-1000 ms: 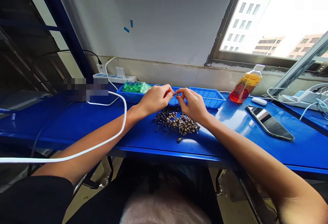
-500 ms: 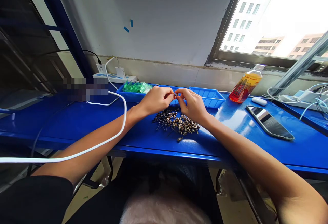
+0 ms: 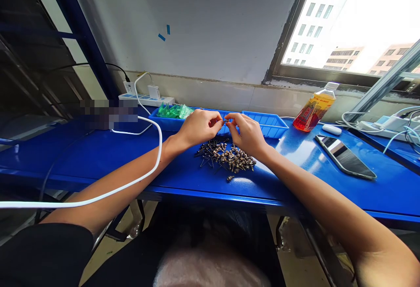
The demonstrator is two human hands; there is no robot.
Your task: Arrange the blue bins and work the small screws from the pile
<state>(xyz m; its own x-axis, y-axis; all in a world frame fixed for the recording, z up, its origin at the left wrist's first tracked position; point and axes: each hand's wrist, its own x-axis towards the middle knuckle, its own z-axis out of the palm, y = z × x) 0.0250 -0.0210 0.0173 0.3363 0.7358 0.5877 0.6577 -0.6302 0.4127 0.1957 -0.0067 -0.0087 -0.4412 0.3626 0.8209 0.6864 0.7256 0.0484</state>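
Observation:
Above a pile of small metal screws (image 3: pixel 234 159), my left hand (image 3: pixel 202 126) and my right hand (image 3: pixel 246 134) meet fingertip to fingertip. Both are closed in a pinch around a small metal fastener (image 3: pixel 226 121), whose exact shape is mostly hidden by the fingers. Dark, thin-shanked screws (image 3: pixel 208 151) lie on the pile's left side, and brassy, thicker-headed pieces lie on its right. One brassy piece (image 3: pixel 230 178) rests apart, nearer the table edge. Behind the hands stands a blue divided tray (image 3: pixel 267 126), with green plastic bags (image 3: pixel 175 111) in its left part.
A bottle of red drink (image 3: pixel 315 107), a white oval object (image 3: pixel 331 129) and a phone (image 3: pixel 345 156) are on the blue table (image 3: pixel 278 186) to the right. A white cable (image 3: pixel 131 185) loops across my left forearm. Power strips (image 3: pixel 146 99) sit by the wall.
My fingertips have shifted very slightly, and a brassy bit of the fastener now shows between them. The pile and the tray look the same.

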